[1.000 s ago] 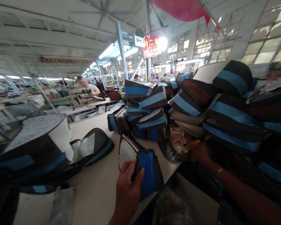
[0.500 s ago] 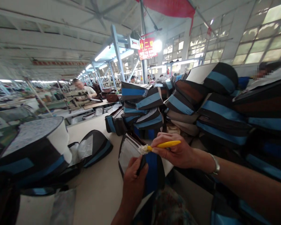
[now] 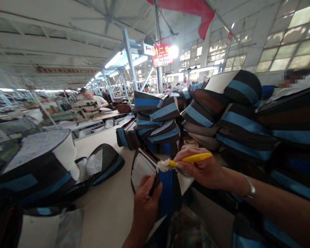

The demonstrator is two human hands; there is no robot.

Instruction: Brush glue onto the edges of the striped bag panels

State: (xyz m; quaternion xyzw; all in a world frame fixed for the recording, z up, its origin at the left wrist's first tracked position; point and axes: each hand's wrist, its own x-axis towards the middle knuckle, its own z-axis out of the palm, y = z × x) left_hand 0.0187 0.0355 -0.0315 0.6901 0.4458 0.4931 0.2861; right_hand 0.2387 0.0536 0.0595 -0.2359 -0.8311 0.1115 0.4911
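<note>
Head view: right hand (image 3: pixel 200 168) shifted yellow swab (image 3: pixel 191 158) along bag panel (image 3: pixel 166 193)

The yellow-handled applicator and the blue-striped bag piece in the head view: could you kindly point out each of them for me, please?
Yellow-handled applicator (image 3: pixel 193 157): head view, the point lies on its yellow handle.
Blue-striped bag piece (image 3: pixel 167 193): head view, the point lies on its blue strip.

Your yellow handle (image 3: pixel 191 157): smooth glossy plastic | white tuft (image 3: pixel 163 165) at its tip: rough, fluffy fibre | bag panel (image 3: pixel 167 193) before you: matt black and blue cloth | stacked bags (image 3: pixel 157 115): matt cloth | wrist bangle (image 3: pixel 250 186): shiny metal | tabletop (image 3: pixel 105 206): smooth, pale, matt
</note>
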